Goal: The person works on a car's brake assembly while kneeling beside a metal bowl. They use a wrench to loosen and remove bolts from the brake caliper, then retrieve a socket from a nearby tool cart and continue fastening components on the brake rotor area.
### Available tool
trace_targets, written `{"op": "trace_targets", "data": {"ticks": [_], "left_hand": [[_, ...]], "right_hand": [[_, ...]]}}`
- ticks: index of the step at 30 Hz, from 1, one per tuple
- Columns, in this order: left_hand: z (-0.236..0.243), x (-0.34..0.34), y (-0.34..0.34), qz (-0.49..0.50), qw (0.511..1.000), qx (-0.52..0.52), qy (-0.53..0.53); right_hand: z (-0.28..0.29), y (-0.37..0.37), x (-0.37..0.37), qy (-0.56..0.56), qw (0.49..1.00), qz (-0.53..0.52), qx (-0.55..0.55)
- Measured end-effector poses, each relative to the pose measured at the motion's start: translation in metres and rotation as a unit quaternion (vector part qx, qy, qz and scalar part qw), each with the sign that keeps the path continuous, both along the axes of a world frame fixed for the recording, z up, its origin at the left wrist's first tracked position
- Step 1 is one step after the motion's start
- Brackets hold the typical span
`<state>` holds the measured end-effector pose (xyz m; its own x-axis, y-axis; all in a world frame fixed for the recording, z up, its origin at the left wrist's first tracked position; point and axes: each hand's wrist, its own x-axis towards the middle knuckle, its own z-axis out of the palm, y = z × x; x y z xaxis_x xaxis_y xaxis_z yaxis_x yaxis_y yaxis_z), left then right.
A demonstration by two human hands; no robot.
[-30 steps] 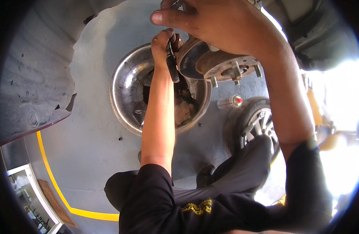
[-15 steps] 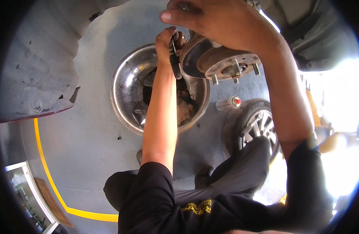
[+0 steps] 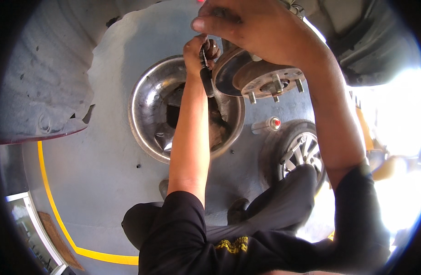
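Observation:
My left hand (image 3: 197, 51) is closed around a black-handled tool (image 3: 206, 81), whose handle slants down past my wrist. The tool's working end is hidden by my fingers. Right beside it hangs a rusty brake disc (image 3: 228, 71), and its hub (image 3: 272, 85) has several bare wheel studs pointing down in the picture. Above the disc, my right hand (image 3: 254, 30) reaches across with thumb extended and fingers bent. Whatever those fingers grip is hidden at the top edge. Beneath my left forearm sits a wide metal basin (image 3: 144, 107) with dark parts in it.
A spray can (image 3: 266, 125) with a red nozzle lies on the grey floor near a wheel with tyre (image 3: 288, 146). Car body panels (image 3: 45, 68) hang at left and upper right. A yellow line (image 3: 105, 256) crosses the floor at lower left.
Both hands keep nearly the same places. The black-handled tool sits slightly lower in the picture, and the whole view has shifted a little.

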<state>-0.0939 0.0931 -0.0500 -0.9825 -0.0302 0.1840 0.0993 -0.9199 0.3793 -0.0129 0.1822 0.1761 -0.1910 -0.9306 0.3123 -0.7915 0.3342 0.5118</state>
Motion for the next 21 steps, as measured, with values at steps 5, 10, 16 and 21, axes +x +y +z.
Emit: {"op": "trace_targets", "data": {"ticks": [5,10,16,21], "left_hand": [[-0.006,-0.006,-0.001,0.035,0.998,-0.031,0.040],[-0.006,-0.010,0.000,0.033,0.998,-0.021,0.059],[0.013,-0.005,0.003,0.049,0.996,-0.073,0.013],[0.009,-0.032,-0.045,0.018,0.999,-0.028,-0.019]], "right_hand": [[-0.001,-0.003,0.004,-0.055,0.997,-0.042,-0.024],[-0.002,0.001,-0.004,0.003,1.000,-0.006,0.001],[-0.005,0.006,-0.009,-0.026,0.999,-0.008,-0.034],[0.001,-0.008,0.001,-0.064,0.993,-0.088,-0.041]]}}
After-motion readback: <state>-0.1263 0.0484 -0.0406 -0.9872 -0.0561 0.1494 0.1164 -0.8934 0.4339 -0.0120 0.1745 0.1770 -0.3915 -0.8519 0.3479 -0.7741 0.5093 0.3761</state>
